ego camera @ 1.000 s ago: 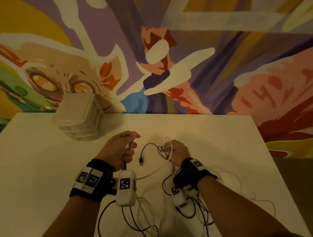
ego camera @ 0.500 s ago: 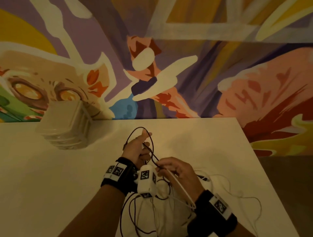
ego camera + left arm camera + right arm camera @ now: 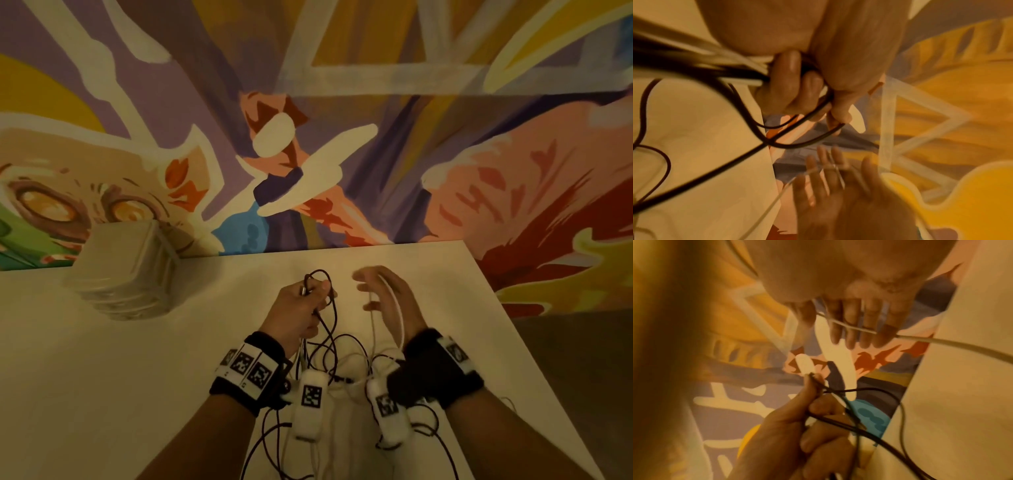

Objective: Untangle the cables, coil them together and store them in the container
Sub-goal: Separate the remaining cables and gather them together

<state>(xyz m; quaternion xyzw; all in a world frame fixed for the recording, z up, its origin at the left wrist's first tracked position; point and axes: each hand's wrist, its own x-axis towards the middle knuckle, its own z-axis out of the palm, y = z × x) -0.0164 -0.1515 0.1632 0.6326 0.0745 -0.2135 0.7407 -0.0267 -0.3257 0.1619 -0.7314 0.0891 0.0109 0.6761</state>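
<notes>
A black cable and a white cable lie tangled on the white table. My left hand grips loops of the black cable together with a plug, fingers curled round them. My right hand hovers just to its right with straight, spread fingers. The white cable drapes across those fingers and trails down to the table. The translucent plastic container stands at the back left, away from both hands.
More loops of both cables pile up under my wrists near the front edge. The table's right edge runs close beside my right forearm. A painted wall rises directly behind the table.
My right hand let go of the strands beside my left hand, moved up and to the right and opened, with the white cable over it. My left hand kept its grip on the black loops.
</notes>
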